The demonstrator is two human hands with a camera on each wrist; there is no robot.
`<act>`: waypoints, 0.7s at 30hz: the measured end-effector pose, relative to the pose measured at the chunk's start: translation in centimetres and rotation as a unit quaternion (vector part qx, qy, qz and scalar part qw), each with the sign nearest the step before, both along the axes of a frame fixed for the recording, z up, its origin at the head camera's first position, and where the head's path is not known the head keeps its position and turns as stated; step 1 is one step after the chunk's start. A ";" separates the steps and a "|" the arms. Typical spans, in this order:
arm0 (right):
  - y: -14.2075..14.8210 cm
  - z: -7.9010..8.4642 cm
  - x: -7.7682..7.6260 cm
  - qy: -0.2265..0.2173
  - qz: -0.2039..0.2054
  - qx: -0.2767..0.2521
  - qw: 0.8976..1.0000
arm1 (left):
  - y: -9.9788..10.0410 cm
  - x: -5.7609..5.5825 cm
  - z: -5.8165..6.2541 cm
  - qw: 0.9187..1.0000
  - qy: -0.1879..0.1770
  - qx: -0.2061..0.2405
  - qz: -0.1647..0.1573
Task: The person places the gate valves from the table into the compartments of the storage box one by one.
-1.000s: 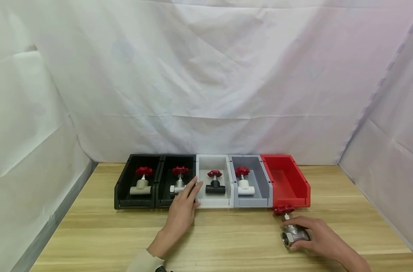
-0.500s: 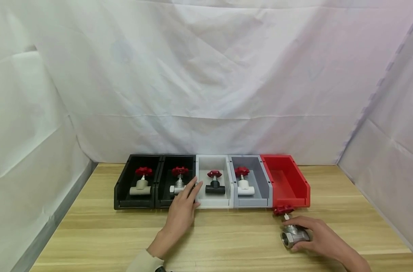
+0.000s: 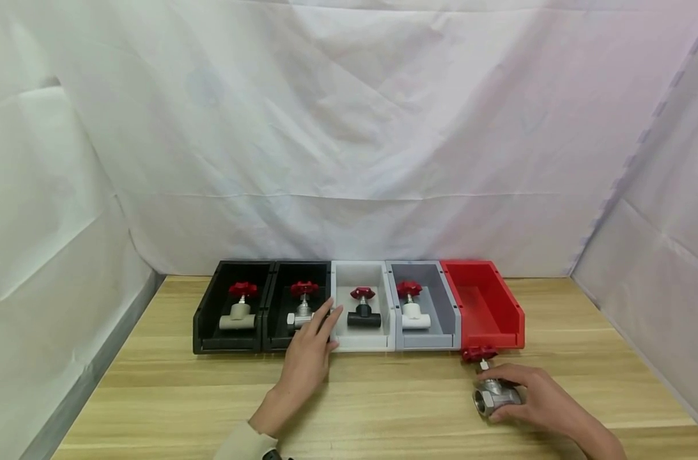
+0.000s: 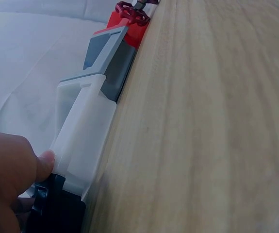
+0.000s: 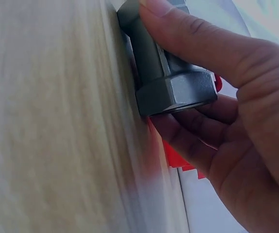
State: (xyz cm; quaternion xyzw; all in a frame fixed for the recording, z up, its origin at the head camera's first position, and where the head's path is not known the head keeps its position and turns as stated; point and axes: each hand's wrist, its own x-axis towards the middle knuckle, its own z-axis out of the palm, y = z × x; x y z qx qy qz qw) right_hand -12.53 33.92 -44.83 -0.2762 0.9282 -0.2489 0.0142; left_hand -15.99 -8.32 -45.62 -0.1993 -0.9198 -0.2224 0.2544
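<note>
My right hand [image 3: 533, 399] grips a metal valve [image 3: 495, 399] with a red handwheel [image 3: 479, 354] just in front of the red bin [image 3: 481, 343]. The right wrist view shows the thumb along its grey body [image 5: 151, 58] and fingers on the other side, close over the wood. My left hand [image 3: 307, 361] rests, fingers fairly straight, over the walls where the second black bin [image 3: 271, 306] meets the white bin [image 3: 363, 344]; its thumb touches the white bin's front. A silvery valve [image 3: 300, 317] in that black bin is partly hidden by this hand.
Several bins stand side by side. The leftmost black bin [image 3: 202, 326] holds a beige valve [image 3: 238, 316], the white one a black valve [image 3: 364, 315], the grey bin [image 3: 429, 343] a white valve [image 3: 415, 317]. White sheeting [image 3: 349, 128] hangs behind the wooden table [image 3: 383, 409].
</note>
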 end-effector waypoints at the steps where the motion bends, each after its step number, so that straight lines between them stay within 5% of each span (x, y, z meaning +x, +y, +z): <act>1: 0.0 0.0 0.0 0.004 0.003 0.002 1.000 | 0.0 0.0 0.0 1.000 0.001 0.000 0.000; 21: -1.3 1.7 0.0 -0.110 0.027 0.023 0.993 | 0.0 0.0 0.0 1.000 0.004 0.001 -0.004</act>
